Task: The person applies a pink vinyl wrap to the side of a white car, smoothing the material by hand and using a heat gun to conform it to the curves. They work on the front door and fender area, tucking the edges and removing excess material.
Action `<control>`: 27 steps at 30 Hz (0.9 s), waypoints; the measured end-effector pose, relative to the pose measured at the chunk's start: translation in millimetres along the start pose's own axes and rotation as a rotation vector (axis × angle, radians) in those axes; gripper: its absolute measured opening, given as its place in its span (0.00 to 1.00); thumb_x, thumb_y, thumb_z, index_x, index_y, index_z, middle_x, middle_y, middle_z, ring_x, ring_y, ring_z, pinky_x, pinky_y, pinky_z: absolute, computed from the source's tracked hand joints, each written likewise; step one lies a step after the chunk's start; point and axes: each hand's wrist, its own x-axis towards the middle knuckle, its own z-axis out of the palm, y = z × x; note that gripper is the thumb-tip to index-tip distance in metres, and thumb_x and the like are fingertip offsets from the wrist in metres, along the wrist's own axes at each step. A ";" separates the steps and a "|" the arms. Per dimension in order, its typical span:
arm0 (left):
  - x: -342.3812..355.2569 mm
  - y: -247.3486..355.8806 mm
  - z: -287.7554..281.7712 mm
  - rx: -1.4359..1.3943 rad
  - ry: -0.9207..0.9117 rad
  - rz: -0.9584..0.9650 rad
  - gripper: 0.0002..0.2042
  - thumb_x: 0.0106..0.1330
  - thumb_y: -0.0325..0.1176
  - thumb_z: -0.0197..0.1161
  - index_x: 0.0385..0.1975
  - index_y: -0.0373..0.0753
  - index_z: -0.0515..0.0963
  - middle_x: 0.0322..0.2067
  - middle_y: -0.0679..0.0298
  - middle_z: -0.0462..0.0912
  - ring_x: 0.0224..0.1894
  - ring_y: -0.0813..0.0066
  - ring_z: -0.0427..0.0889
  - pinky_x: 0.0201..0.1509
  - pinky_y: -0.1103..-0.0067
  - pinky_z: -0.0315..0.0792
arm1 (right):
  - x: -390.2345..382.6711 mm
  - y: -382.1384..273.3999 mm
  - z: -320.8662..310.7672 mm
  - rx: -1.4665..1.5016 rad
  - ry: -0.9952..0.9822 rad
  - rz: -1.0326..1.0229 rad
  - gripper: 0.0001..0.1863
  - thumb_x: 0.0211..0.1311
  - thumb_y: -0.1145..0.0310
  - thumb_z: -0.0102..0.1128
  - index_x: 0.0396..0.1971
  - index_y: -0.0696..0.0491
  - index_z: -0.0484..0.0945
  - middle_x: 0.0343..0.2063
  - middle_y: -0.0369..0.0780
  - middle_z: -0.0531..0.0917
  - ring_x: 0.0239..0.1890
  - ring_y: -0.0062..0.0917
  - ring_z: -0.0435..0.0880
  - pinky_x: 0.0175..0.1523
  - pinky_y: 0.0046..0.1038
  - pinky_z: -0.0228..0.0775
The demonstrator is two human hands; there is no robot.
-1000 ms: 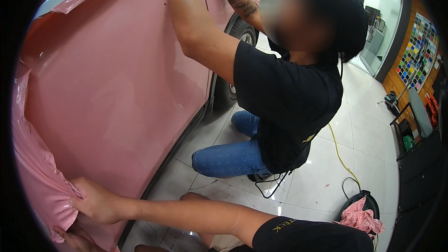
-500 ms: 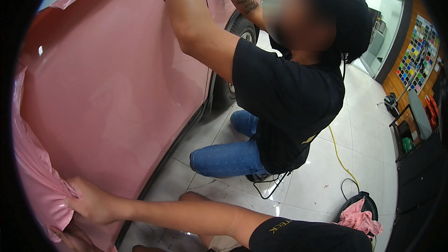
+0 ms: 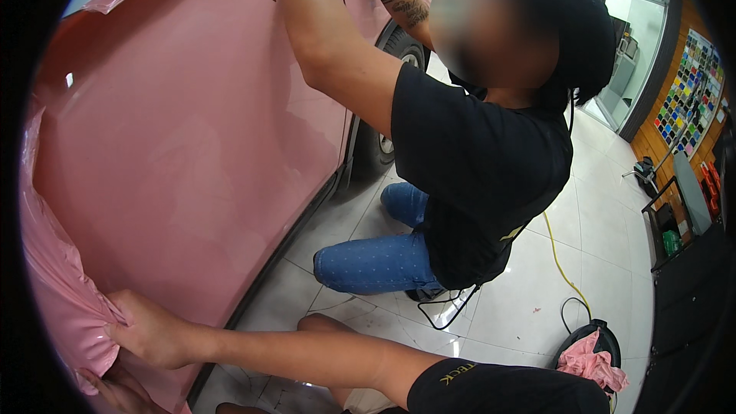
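A pink glossy film (image 3: 61,276) covers the car door (image 3: 184,146) and hangs loose and wrinkled along its left edge. My right hand (image 3: 149,330) is closed on a bunched edge of this film at the lower left, its forearm stretching across from the right. Lower down, my left hand (image 3: 115,391) holds the film's edge too, partly hidden by it.
A co-worker (image 3: 475,153) kneels beside the car wheel (image 3: 395,138), arms raised to the top of the panel. On the tiled floor lie a yellow cord (image 3: 556,253) and a black bin (image 3: 609,337) with pink scraps. Colour swatches (image 3: 682,92) hang on the right wall.
My right hand and the film in it have shifted slightly left. The co-worker's head and shoulders have moved a little to the right.
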 end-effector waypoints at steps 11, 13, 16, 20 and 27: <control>-13.3 20.2 19.9 0.016 -0.019 -0.007 0.37 0.77 0.54 0.47 0.72 0.30 0.47 0.68 0.47 0.57 0.67 0.58 0.64 0.71 0.66 0.56 | 4.1 2.9 2.2 0.004 0.000 -0.071 0.17 0.66 0.72 0.50 0.50 0.67 0.74 0.45 0.46 0.84 0.48 0.25 0.80 0.57 0.29 0.70; -17.2 19.4 27.5 0.005 -0.044 0.015 0.37 0.77 0.54 0.46 0.72 0.30 0.47 0.67 0.47 0.59 0.65 0.59 0.65 0.70 0.66 0.58 | 4.2 2.4 -0.9 0.070 -0.040 -0.058 0.17 0.66 0.69 0.52 0.49 0.67 0.74 0.41 0.43 0.83 0.44 0.22 0.79 0.52 0.27 0.73; -18.3 18.4 30.0 0.009 0.010 0.017 0.35 0.78 0.53 0.46 0.72 0.31 0.48 0.66 0.48 0.60 0.64 0.60 0.67 0.69 0.66 0.60 | -3.7 1.5 -9.2 0.210 -0.076 0.119 0.19 0.65 0.66 0.56 0.47 0.66 0.74 0.37 0.38 0.81 0.38 0.16 0.76 0.43 0.24 0.73; -19.8 18.1 30.5 -0.007 -0.010 0.038 0.34 0.78 0.52 0.46 0.71 0.32 0.50 0.65 0.49 0.61 0.63 0.62 0.68 0.68 0.66 0.61 | -9.2 -10.6 -14.3 0.250 -0.101 0.233 0.21 0.63 0.65 0.57 0.48 0.67 0.73 0.37 0.37 0.80 0.38 0.14 0.75 0.43 0.22 0.73; -5.0 8.5 6.0 -0.043 -0.063 -0.003 0.33 0.78 0.53 0.45 0.71 0.31 0.52 0.64 0.50 0.62 0.62 0.63 0.68 0.67 0.67 0.60 | -1.2 -11.6 2.2 0.166 -0.087 -0.165 0.20 0.63 0.72 0.52 0.52 0.67 0.72 0.46 0.44 0.83 0.50 0.23 0.78 0.61 0.28 0.68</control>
